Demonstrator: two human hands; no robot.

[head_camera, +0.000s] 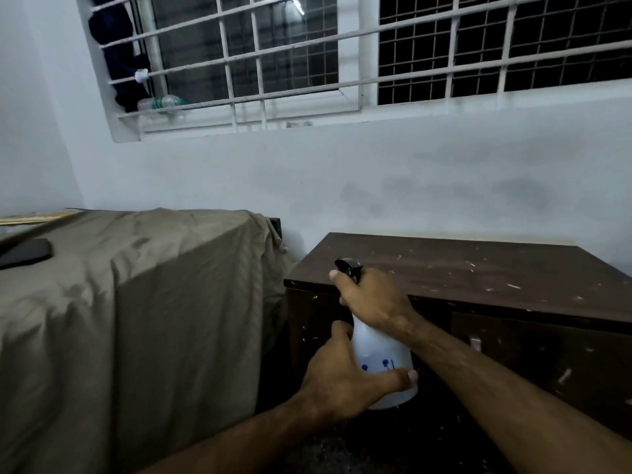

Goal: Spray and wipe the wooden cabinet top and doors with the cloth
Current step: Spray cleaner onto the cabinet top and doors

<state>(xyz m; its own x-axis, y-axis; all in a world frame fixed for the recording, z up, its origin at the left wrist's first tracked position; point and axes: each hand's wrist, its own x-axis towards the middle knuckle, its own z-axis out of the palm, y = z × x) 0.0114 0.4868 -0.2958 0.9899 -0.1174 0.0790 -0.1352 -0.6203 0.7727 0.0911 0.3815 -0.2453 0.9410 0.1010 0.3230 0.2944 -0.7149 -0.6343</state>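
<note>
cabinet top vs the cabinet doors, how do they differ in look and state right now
The cabinet top lies flat and catches light, showing a brown wood grain; the cabinet doors stand vertical in shadow and look almost black. The top is bare of fittings; a door carries a small pale handle. The spray bottle, held by the left hand and right hand, overlaps the doors more. Both bear pale specks.

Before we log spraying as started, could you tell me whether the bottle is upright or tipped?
Roughly upright: the bottle has its black nozzle on top, right hand at the neck, left hand round the base.
</note>
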